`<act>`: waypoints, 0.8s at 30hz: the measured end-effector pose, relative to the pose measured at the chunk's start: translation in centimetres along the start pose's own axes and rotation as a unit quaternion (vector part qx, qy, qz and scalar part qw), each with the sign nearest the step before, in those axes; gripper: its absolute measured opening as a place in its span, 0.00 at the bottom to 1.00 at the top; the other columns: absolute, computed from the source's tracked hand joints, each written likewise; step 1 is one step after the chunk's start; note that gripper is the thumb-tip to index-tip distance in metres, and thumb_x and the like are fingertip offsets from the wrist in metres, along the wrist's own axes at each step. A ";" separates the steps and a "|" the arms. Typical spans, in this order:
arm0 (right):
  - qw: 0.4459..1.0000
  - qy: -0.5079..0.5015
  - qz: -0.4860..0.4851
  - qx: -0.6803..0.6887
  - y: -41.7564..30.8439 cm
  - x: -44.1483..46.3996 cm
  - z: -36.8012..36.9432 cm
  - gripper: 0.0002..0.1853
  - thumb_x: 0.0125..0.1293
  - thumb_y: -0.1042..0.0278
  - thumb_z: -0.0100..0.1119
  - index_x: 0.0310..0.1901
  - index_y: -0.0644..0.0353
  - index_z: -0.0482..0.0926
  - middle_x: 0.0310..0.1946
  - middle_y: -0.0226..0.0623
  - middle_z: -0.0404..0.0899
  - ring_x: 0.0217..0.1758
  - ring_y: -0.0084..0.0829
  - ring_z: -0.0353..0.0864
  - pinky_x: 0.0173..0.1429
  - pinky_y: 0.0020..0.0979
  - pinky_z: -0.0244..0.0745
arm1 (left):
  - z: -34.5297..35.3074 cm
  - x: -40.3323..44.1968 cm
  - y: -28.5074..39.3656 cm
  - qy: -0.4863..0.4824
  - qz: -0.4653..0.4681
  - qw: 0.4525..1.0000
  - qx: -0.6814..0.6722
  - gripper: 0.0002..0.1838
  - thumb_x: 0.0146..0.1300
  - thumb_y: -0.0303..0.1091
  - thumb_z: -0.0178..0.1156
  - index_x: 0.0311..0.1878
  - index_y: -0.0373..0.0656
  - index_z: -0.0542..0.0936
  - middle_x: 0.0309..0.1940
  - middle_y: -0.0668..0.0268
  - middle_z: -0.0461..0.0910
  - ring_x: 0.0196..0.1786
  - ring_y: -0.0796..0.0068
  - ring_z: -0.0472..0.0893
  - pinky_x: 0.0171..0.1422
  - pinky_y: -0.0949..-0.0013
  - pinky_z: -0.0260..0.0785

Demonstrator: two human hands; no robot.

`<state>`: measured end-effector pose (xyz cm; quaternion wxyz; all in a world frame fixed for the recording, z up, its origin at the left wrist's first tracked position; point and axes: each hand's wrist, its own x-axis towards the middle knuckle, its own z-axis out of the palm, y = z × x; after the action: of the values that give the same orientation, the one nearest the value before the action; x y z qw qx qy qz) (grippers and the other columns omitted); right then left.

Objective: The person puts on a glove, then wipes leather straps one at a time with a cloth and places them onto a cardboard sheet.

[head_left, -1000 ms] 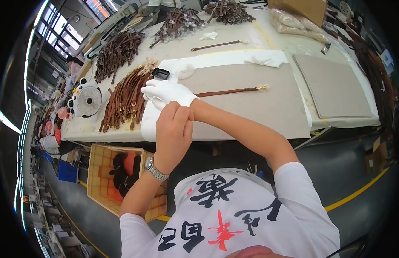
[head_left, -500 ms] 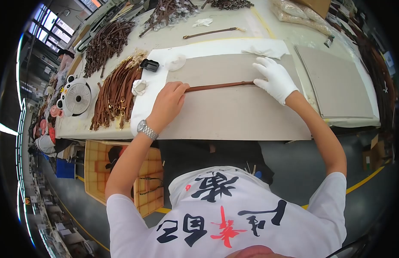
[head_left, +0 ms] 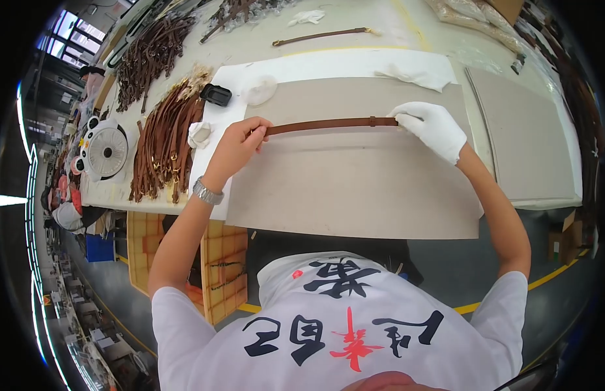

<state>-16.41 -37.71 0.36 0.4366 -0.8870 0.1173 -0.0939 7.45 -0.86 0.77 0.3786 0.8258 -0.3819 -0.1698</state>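
A brown leather strap (head_left: pixel 322 125) with a small loop near its right end is stretched between my two hands, above a grey-beige board (head_left: pixel 354 189). My left hand (head_left: pixel 242 144), bare and with a metal watch at the wrist, pinches the strap's left end. In a white glove, my right hand (head_left: pixel 435 128) is closed on the right end, and its fingertips hide that tip. Left of my left hand lie a crumpled white cloth (head_left: pixel 199 135) and a thick bundle of brown straps with gold buckles (head_left: pixel 162 140).
A black plastic piece (head_left: pixel 216 95) and a translucent round piece (head_left: pixel 261 90) lie beyond my left hand. A single strap (head_left: pixel 322 36) lies farther back. A panda-shaped fan (head_left: pixel 105 151) stands at left. Another board (head_left: pixel 521 137) lies at right, and a yellow crate (head_left: pixel 225 270) stands below the table.
The strap has turned its wide face upward and risen slightly off the board. My right hand's fingers have closed on its end. The board's near edge now sits lower in view.
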 end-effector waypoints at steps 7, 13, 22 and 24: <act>0.977 -0.097 0.135 0.131 -1.4 -0.3 -2.8 0.20 0.83 0.59 0.61 0.65 0.60 0.92 0.44 0.33 0.92 0.39 0.19 0.82 0.51 0.27 0.82 | -1.1 -2.0 0.2 -0.085 -0.085 0.954 -0.276 0.15 0.89 0.34 0.61 0.63 0.32 0.87 0.42 0.69 0.85 0.38 0.82 0.81 0.47 0.73 0.79; 0.986 -0.107 0.102 0.083 -2.3 -1.9 -2.6 0.23 0.81 0.61 0.63 0.71 0.60 0.89 0.55 0.35 0.91 0.42 0.24 0.84 0.56 0.30 0.83 | -1.4 -3.1 -1.1 -0.108 -0.084 0.937 -0.322 0.16 0.89 0.33 0.59 0.67 0.33 0.87 0.45 0.66 0.86 0.40 0.83 0.81 0.49 0.73 0.79; 0.984 -0.084 0.144 0.067 -3.1 -1.6 -1.2 0.23 0.80 0.67 0.64 0.73 0.61 0.87 0.59 0.37 0.91 0.53 0.25 0.88 0.66 0.31 0.83 | -2.2 -4.4 -1.8 -0.122 -0.085 0.930 -0.336 0.13 0.86 0.29 0.59 0.64 0.32 0.85 0.45 0.63 0.91 0.34 0.84 0.82 0.43 0.74 0.81; 0.987 -0.095 0.132 0.009 -2.4 -1.2 -0.4 0.23 0.80 0.68 0.64 0.72 0.61 0.87 0.59 0.37 0.90 0.53 0.25 0.88 0.66 0.30 0.82 | -1.9 -4.5 -1.5 -0.110 -0.089 0.938 -0.315 0.12 0.85 0.29 0.61 0.61 0.32 0.86 0.42 0.63 0.91 0.33 0.84 0.82 0.42 0.74 0.81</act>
<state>-17.40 -36.24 2.49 0.4619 -0.8649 0.1904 0.0483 6.39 4.12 0.79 0.5587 0.6708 -0.2731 -0.4042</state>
